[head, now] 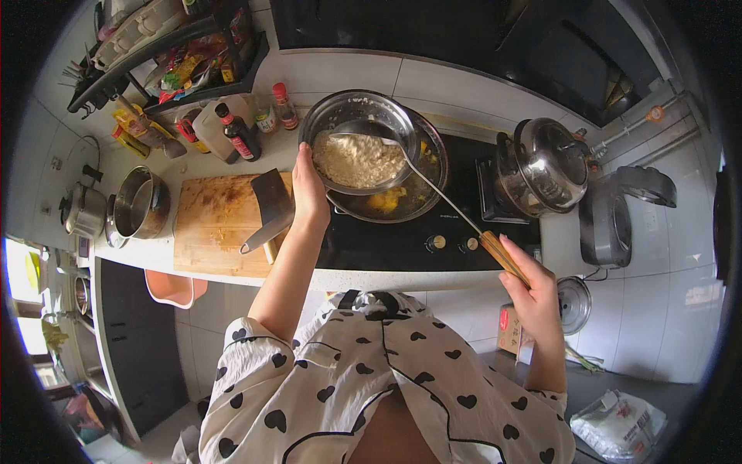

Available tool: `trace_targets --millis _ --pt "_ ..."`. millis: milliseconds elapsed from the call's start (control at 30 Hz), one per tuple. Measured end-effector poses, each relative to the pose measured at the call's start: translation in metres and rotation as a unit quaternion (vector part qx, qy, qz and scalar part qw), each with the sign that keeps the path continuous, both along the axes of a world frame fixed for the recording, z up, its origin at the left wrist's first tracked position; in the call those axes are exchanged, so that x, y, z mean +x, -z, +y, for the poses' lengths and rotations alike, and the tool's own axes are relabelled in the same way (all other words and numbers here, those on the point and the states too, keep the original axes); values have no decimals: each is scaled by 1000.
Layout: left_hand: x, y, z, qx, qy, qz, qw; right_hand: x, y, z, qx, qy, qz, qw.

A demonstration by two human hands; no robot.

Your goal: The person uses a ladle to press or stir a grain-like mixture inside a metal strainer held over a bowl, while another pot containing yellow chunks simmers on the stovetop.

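Note:
My left hand [311,188] grips the rim of a steel mixing bowl [359,101], which is tilted above a pan [443,174] on the cooktop. Inside the bowl lies a pale, crumbly floury mass [359,165]. Around the wooden handle of a metal spatula [443,197] my right hand [530,284] is closed. The spatula's blade reaches into the bowl and touches the floury mass. Yellow pieces of food [387,200] sit in liquid in the pan, whose far left part is hidden by the bowl.
Left of the cooktop, a cleaver [271,197] lies on a wooden cutting board [208,220]. A steel pot [141,203] and a dark sauce bottle [237,136] stand nearby. To the right are a large lidded pot [545,168] and a grey appliance with its lid raised [603,226].

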State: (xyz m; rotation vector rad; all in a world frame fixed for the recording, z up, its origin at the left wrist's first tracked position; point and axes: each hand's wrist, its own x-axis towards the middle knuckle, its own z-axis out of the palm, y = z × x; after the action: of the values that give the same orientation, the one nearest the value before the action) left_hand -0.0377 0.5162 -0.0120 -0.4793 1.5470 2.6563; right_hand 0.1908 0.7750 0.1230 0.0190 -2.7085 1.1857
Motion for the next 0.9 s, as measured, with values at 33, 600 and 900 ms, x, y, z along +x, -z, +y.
trace_targets --millis 33,600,900 --pt "1 -1 1 10 -7 5 1000 3 -3 3 -19 0 -8 1000" --pt "7 -6 5 16 18 59 998 -7 21 -4 64 17 14 998" --pt "15 -15 7 7 16 22 1000 -30 29 -6 22 24 59 998"
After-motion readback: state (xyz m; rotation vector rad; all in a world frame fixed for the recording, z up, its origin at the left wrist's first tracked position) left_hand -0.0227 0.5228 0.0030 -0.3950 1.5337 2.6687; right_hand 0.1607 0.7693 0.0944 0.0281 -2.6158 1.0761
